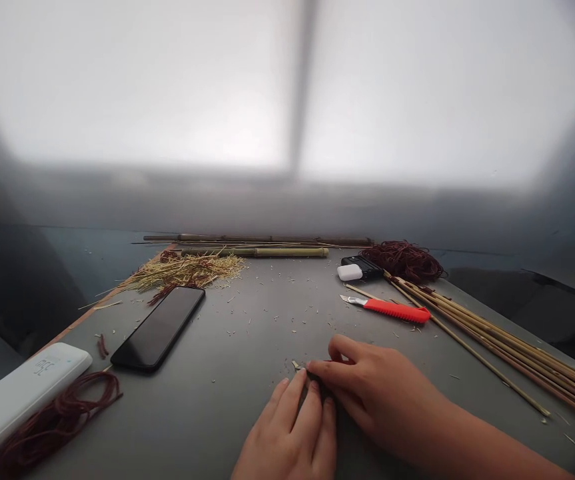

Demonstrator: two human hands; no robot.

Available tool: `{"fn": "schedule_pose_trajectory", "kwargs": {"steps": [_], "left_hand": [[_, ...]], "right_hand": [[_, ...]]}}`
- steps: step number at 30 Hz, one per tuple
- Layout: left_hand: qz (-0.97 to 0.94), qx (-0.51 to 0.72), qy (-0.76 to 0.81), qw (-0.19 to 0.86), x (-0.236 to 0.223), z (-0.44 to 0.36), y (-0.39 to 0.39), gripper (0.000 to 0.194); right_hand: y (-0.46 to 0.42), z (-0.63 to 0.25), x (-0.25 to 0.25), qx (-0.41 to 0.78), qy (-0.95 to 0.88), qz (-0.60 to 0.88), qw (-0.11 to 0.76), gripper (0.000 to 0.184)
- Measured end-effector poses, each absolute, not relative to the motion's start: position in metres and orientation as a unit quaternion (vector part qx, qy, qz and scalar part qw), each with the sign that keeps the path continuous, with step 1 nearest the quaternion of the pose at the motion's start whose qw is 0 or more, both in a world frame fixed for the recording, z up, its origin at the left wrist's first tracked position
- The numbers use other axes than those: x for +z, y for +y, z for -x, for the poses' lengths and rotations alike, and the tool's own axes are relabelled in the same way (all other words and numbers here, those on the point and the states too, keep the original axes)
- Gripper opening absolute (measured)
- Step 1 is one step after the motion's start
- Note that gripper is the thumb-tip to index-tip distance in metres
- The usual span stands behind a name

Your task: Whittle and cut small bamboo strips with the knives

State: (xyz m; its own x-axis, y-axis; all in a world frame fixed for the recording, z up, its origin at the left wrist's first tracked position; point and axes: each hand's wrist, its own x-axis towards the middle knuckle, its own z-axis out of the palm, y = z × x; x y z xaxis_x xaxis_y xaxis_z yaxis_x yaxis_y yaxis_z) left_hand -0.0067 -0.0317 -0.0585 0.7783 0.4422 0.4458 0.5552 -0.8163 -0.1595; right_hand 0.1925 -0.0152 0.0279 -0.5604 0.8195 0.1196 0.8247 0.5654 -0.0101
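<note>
My left hand rests low in the middle of the grey table, its fingers pressed down over something thin that they mostly hide. Against its fingertips is my right hand, index finger and thumb closed in a pinch. A bit of dark red cord shows beneath the right fingers. Just beyond the left fingertips a small pale sliver is visible; whether it belongs to the held piece I cannot tell. Above the right hand lies a red-handled utility knife, blade out and pointing left.
Bamboo sticks lie along the right edge. A dark red cord heap, a white case, and bamboo poles are at the back. On the left are straw-like shavings, a phone, a white power bank, and a cord coil.
</note>
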Motion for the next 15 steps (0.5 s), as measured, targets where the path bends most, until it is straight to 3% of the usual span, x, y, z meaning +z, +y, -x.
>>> {"fn": "schedule_pose_trajectory", "kwargs": {"steps": [5, 15], "left_hand": [[0.920, -0.208, -0.312, 0.115, -0.065, 0.006, -0.035, 0.046], [0.887, -0.290, -0.311, 0.181, -0.064, -0.006, -0.034, 0.040]], "right_hand": [[-0.012, -0.198, 0.030, -0.025, -0.888, 0.456, 0.048, 0.024], [-0.010, -0.193, 0.024, -0.062, -0.893, 0.438, 0.078, 0.016]]}}
